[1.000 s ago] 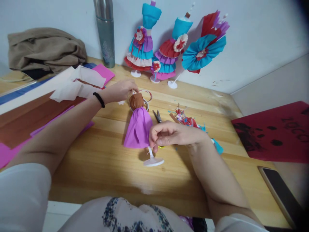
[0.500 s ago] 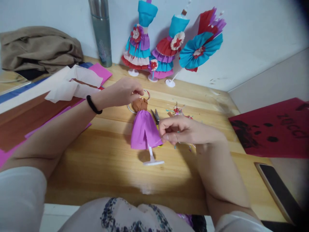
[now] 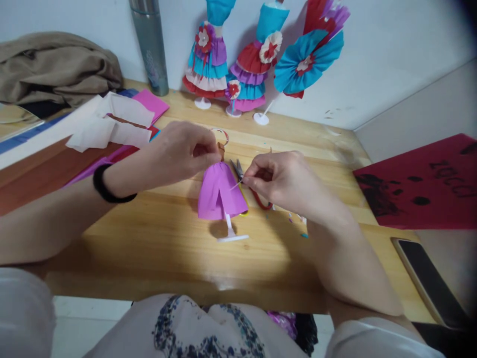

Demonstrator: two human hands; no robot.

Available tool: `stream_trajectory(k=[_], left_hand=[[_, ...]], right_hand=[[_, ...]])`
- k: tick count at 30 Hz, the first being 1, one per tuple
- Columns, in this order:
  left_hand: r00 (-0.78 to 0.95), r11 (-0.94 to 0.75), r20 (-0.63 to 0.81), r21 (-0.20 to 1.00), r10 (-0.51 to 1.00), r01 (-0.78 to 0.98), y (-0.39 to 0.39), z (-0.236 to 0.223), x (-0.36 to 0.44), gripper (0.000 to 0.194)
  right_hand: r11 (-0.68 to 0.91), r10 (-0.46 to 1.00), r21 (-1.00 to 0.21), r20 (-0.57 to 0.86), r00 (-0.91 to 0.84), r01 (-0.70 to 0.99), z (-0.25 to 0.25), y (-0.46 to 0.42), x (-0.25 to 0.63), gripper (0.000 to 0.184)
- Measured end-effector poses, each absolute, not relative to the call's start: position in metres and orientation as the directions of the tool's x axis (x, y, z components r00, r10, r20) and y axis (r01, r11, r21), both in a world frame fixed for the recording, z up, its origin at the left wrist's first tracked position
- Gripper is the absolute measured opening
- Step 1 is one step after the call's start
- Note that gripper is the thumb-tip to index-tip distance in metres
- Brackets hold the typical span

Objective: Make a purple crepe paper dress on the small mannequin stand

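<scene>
Right hand point(image 3: 286, 180) pinched closed on thin strand point(image 3: 237, 185); left hand point(image 3: 182, 149) curled at waist of purple skirt point(image 3: 220, 193), grip indeterminable.

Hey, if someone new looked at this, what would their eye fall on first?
Probably the bright ruffled dresses at the back of the table. Then the purple skirt between the left hand and right hand. A red panel with black blots stands out at right.

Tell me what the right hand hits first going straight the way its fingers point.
Probably the purple skirt; the scissors also lie near the line of the right hand, and depth is unclear.
</scene>
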State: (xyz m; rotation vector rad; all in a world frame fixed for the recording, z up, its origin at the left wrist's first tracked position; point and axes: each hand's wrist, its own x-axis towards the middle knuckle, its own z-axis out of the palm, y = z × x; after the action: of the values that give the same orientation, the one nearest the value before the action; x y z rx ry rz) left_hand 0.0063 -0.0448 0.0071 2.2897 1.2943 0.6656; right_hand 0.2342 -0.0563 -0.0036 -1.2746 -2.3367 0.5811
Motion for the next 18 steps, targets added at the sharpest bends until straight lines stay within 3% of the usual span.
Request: stream_trajectory(k=[3, 5, 8, 12, 15, 18], left_hand=[[0.579, -0.598, 0.216, 0.499, 0.787, 0.627, -0.070, -0.008, 0.002, 0.014], [0.607, -0.638, 0.223, 0.409, 0.763, 0.652, -0.085, -0.019, 0.004, 0.024], [0.621, -0.651, 0.207, 0.335, 0.756, 0.681, -0.097, -0.034, 0.010, 0.016], [0.617, -0.678, 0.280, 0.294, 0.735, 0.674, -0.096, -0.048, 0.015, 0.014], [0.539, -0.640, 0.345, 0.389, 0.768, 0.663, -0.095, -0.053, 0.016, 0.016], [0.415, -0.525, 0.325, 0.600, 0.850, 0.604, -0.096, -0.057, 0.018, 0.017]], right_hand=[[0.482, 0.870, -0.551, 0.206, -0.448, 0.682, -0.008, -0.057, 0.239, 0.017], [0.457, 0.885, -0.578, 0.221, -0.410, 0.676, -0.014, -0.058, 0.241, 0.015], [0.419, 0.901, -0.622, 0.197, -0.386, 0.662, -0.025, -0.057, 0.241, 0.014], [0.440, 0.863, -0.654, 0.118, -0.492, 0.616, -0.034, -0.049, 0.240, 0.013], [0.507, 0.796, -0.633, 0.083, -0.599, 0.585, -0.034, -0.042, 0.240, 0.015], [0.556, 0.751, -0.593, 0.059, -0.658, 0.582, -0.033, -0.036, 0.240, 0.016]])
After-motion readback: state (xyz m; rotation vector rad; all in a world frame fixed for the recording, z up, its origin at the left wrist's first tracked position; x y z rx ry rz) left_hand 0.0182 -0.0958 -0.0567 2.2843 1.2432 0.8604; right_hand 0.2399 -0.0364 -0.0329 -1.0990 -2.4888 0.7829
